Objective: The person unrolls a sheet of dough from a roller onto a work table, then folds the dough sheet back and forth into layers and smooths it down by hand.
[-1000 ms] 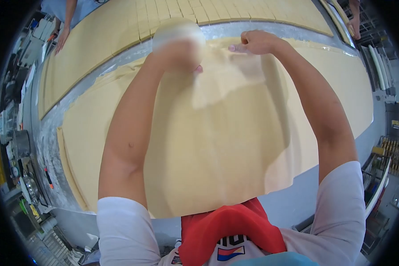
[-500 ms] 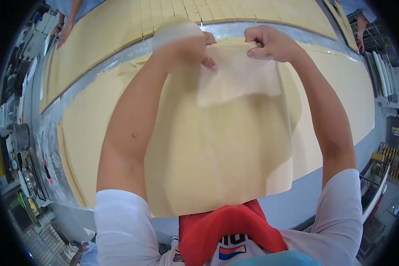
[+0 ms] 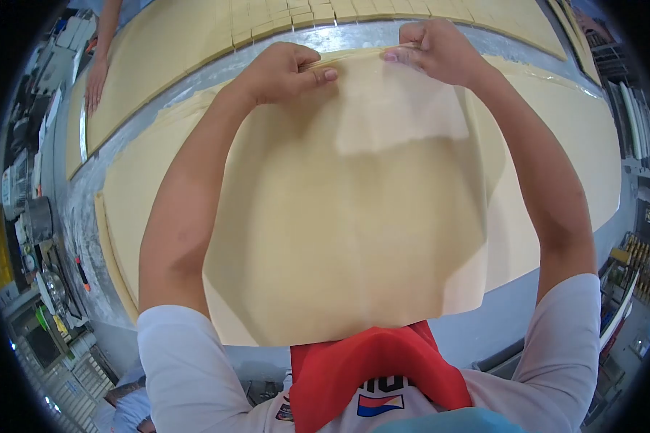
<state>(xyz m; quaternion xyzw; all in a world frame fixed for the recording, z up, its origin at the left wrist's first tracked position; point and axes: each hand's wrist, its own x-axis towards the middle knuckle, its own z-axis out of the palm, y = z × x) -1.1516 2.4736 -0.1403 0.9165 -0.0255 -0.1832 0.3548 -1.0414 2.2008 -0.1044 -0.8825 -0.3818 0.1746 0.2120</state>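
Observation:
A wide, pale yellow sheet of dough [image 3: 347, 231] is raised in front of me, its near end hanging by my red neckcloth. My left hand [image 3: 285, 72] pinches its far edge, thumb on the near face and the other fingers curled behind. To the right, my right hand [image 3: 444, 54] grips the same edge between thumb and bent fingers. Under and around it spreads a larger layer of dough [image 3: 556, 159] on the table. Whether the raised sheet joins that layer at the far edge, I cannot tell.
Across the metal table [image 3: 87, 224] lies a long slab of dough [image 3: 173, 54], cut into pieces along part of it. Another person's hand [image 3: 96, 86] rests on its left end. An orange-and-black tool [image 3: 83, 274] lies at the left. Racks [image 3: 639, 267] stand at the right.
My left hand has moved left and come to grip along the edge; the hands are farther apart. The sheet's left side has spread outward. The other person's hand at top right has left view.

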